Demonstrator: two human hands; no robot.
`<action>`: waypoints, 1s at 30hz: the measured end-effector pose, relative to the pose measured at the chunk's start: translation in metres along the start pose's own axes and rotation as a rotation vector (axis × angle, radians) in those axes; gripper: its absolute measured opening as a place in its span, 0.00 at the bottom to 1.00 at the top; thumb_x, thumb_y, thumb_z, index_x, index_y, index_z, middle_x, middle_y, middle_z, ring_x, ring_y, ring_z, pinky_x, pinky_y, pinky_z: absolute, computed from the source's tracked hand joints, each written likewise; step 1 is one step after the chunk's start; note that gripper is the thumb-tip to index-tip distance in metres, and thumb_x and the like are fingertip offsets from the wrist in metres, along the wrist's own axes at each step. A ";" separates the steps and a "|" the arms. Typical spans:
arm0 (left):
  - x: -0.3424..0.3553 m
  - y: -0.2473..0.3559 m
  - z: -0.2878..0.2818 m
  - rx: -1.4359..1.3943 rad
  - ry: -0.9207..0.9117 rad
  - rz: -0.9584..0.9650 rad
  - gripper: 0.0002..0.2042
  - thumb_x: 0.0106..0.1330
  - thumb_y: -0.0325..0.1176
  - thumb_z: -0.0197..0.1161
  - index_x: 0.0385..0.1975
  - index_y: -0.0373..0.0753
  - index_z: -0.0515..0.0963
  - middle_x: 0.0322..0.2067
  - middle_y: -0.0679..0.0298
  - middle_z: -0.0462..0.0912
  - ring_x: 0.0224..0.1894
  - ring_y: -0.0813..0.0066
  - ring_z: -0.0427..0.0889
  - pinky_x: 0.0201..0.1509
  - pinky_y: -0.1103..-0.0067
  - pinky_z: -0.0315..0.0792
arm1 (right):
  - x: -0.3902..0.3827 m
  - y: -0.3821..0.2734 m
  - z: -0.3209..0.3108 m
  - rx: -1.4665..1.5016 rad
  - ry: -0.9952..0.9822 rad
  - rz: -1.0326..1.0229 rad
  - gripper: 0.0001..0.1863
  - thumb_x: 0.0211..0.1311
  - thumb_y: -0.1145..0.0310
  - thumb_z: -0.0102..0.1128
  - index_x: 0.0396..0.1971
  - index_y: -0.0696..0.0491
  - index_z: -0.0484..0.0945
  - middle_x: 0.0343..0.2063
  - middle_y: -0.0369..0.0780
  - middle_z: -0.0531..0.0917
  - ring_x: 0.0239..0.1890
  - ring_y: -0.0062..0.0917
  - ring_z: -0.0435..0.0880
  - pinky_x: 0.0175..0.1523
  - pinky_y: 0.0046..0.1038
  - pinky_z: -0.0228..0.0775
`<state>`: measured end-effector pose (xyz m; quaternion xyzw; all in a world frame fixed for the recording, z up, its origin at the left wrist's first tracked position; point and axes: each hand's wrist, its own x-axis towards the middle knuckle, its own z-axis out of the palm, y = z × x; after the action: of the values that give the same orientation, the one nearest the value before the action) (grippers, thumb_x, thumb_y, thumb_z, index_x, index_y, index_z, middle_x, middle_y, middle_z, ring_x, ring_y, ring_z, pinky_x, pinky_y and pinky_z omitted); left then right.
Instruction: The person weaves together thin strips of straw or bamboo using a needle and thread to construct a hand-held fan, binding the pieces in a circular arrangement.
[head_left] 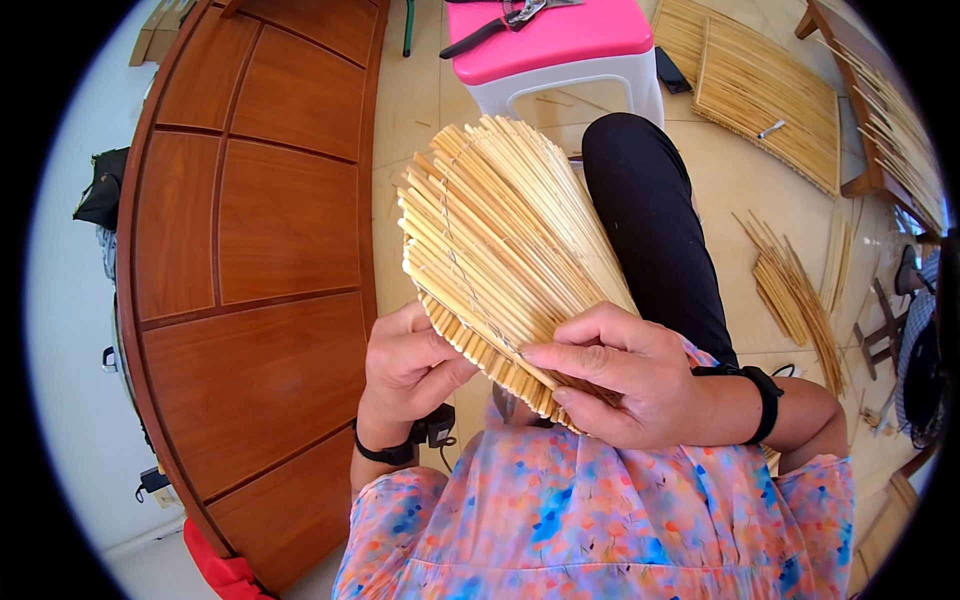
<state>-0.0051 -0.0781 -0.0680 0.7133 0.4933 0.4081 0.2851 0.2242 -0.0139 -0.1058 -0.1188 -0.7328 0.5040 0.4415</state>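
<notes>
I see the stick mat (500, 230) held curved above the lap, in the middle of the scene. The left hand (408, 365) has its fingers closed on the mat's left edge; the right hand (625, 375) grips its near side, beside the thread (455, 255). Far off, shears (510, 20) lie on a pink-topped stool (575, 48); loose sticks (795, 285) lie right.

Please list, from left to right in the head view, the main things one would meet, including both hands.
Pale wall → brown wooden panelling → left hand → right hand → loose pile of straw-coloured stalks on the floor.
</notes>
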 end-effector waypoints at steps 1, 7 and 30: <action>-0.002 0.001 -0.001 -0.043 -0.012 -0.055 0.09 0.55 0.21 0.68 0.35 0.30 0.83 0.37 0.53 0.84 0.37 0.64 0.85 0.39 0.76 0.76 | 0.000 0.000 0.000 0.000 0.000 0.001 0.22 0.48 0.80 0.64 0.48 0.60 0.81 0.34 0.42 0.79 0.25 0.22 0.76 0.28 0.21 0.69; -0.003 0.007 -0.003 -0.108 -0.068 -0.163 0.08 0.55 0.20 0.67 0.36 0.28 0.83 0.39 0.52 0.84 0.40 0.62 0.84 0.42 0.76 0.75 | 0.000 0.001 0.000 -0.020 0.017 -0.021 0.21 0.48 0.80 0.64 0.47 0.61 0.81 0.34 0.42 0.79 0.26 0.22 0.77 0.27 0.20 0.69; -0.007 0.007 -0.014 -0.072 -0.188 -0.179 0.11 0.55 0.19 0.65 0.39 0.29 0.83 0.38 0.52 0.83 0.38 0.60 0.84 0.41 0.74 0.74 | 0.000 0.003 -0.001 -0.003 0.030 -0.037 0.22 0.48 0.80 0.64 0.47 0.60 0.81 0.33 0.41 0.79 0.24 0.20 0.77 0.27 0.19 0.70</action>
<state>-0.0151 -0.0868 -0.0576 0.6908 0.5110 0.3298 0.3910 0.2244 -0.0121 -0.1080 -0.1133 -0.7288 0.4929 0.4616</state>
